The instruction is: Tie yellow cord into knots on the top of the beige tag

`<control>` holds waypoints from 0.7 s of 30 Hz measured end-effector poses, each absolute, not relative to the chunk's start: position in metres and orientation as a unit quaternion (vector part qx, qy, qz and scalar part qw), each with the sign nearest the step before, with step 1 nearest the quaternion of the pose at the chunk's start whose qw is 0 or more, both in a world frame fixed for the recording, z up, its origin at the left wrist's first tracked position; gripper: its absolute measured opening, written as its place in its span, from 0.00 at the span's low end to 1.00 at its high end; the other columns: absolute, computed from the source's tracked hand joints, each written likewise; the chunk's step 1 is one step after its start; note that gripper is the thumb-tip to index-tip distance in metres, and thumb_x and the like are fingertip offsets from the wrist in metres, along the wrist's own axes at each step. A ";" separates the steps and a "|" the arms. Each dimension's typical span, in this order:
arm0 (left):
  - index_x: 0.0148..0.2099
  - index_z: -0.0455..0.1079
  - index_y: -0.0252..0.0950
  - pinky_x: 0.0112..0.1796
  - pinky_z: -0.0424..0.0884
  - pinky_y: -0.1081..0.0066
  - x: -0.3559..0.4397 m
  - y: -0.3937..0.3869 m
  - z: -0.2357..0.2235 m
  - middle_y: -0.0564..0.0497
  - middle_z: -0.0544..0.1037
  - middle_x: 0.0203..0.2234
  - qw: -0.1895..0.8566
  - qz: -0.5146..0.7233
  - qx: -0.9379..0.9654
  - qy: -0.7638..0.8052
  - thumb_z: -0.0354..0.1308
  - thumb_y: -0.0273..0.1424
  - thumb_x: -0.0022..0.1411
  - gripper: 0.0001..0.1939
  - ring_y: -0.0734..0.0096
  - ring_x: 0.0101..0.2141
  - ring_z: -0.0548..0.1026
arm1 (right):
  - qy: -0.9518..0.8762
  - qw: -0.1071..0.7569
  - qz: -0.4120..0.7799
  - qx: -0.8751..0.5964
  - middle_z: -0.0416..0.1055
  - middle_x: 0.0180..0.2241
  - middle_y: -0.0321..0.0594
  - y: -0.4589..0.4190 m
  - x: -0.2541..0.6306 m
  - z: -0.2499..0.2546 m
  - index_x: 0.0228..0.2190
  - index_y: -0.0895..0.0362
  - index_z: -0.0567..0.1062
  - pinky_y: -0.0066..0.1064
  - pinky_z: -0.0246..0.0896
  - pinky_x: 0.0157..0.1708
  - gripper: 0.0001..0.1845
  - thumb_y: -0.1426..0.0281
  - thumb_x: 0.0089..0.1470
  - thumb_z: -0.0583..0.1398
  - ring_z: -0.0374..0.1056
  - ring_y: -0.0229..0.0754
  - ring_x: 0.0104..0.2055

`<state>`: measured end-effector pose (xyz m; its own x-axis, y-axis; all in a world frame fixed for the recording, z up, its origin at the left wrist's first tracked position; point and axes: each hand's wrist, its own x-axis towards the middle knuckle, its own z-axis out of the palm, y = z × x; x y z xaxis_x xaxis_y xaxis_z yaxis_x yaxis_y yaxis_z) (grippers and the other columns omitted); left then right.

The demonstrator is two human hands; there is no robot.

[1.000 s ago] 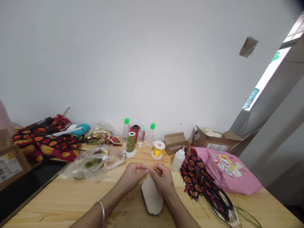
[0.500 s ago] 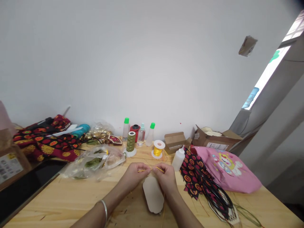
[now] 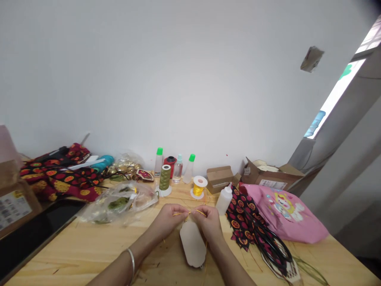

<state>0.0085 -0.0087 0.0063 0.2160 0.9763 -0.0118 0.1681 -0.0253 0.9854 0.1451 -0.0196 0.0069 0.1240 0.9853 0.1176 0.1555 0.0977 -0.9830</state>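
Between my fingertips a thin yellow cord (image 3: 189,213) is stretched, with what looks like a small knot at its middle. My left hand (image 3: 172,216) pinches the cord on one side, and a silver bangle (image 3: 131,260) circles that wrist. On the other side my right hand (image 3: 206,222) pinches the same cord. Just below the fingers is a beige flat plaque (image 3: 193,244) with a scalloped lower edge; its top end lies close under the cord. Whether the cord passes through the plaque is too small to tell.
Behind my hands stand a spool of yellow cord (image 3: 198,188), a green thread spool (image 3: 164,178) and a white squeeze bottle (image 3: 224,201). A plastic bag (image 3: 119,202) lies to the left. Patterned fabric (image 3: 242,218), black-handled scissors (image 3: 275,250) and a pink bag (image 3: 288,214) lie to the right.
My hands have drawn slightly apart with the cord pulled straighter between them. Hands and plaque appear shifted a little to the right. Both pinches on the cord persist.
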 end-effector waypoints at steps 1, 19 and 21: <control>0.28 0.71 0.30 0.26 0.63 0.74 0.008 -0.008 0.006 0.50 0.75 0.21 0.511 0.398 0.593 0.479 0.56 0.35 0.41 0.13 0.70 0.24 0.69 | -0.525 0.520 0.405 -0.538 0.66 0.13 0.35 -0.019 0.145 0.006 0.15 0.64 0.72 0.23 0.53 0.17 0.07 0.72 0.34 0.57 0.59 0.34 0.17; 0.27 0.70 0.31 0.22 0.61 0.77 0.007 -0.006 0.003 0.53 0.74 0.19 0.537 0.385 0.589 0.465 0.55 0.35 0.42 0.11 0.75 0.20 0.67 | -0.505 0.532 0.426 -0.530 0.64 0.12 0.34 -0.022 0.144 0.010 0.14 0.63 0.71 0.23 0.52 0.17 0.06 0.71 0.32 0.57 0.57 0.33 0.16; 0.28 0.70 0.31 0.24 0.62 0.76 0.006 -0.006 0.003 0.52 0.75 0.20 0.557 0.386 0.580 0.453 0.56 0.35 0.42 0.12 0.74 0.21 0.68 | -0.502 0.532 0.430 -0.529 0.64 0.13 0.34 -0.021 0.145 0.009 0.14 0.63 0.71 0.23 0.52 0.17 0.06 0.71 0.32 0.57 0.57 0.33 0.17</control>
